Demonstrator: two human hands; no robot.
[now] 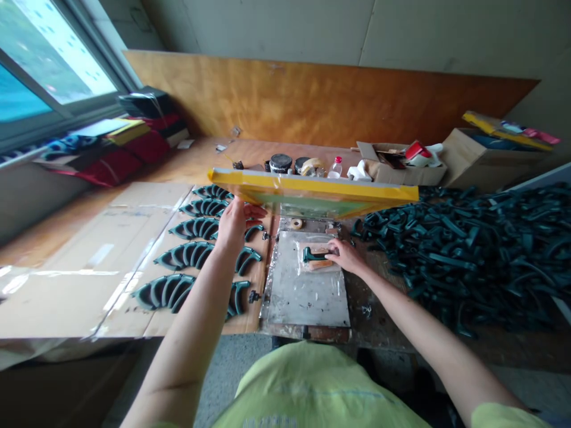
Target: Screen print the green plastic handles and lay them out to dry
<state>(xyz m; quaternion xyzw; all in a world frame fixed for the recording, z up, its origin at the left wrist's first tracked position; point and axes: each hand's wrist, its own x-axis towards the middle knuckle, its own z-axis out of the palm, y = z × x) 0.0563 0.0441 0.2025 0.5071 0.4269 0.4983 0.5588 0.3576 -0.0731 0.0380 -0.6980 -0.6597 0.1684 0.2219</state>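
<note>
My right hand [345,255] closes its fingers round the right end of a dark green curved plastic handle [314,255]. The handle lies over a small tan fixture block on a grey metal plate [307,297]. My left hand [236,223] is at the lower left of a raised, tilted screen-printing frame [312,185] edged in yellow tape. Its thumb side meets the frame and some fingers reach to the right below it; the exact grip is partly hidden. Beneath my left forearm, rows of similar green handles [185,255] lie on flat cardboard [129,255].
A large heap of green handles [473,249] covers the table's right side. Behind the frame stand a dark tub [281,163], a red-capped bottle [335,167] and cardboard boxes [410,173]. A tape roll [296,223] lies above the plate. Black knobs [254,296] stick out at the plate's left.
</note>
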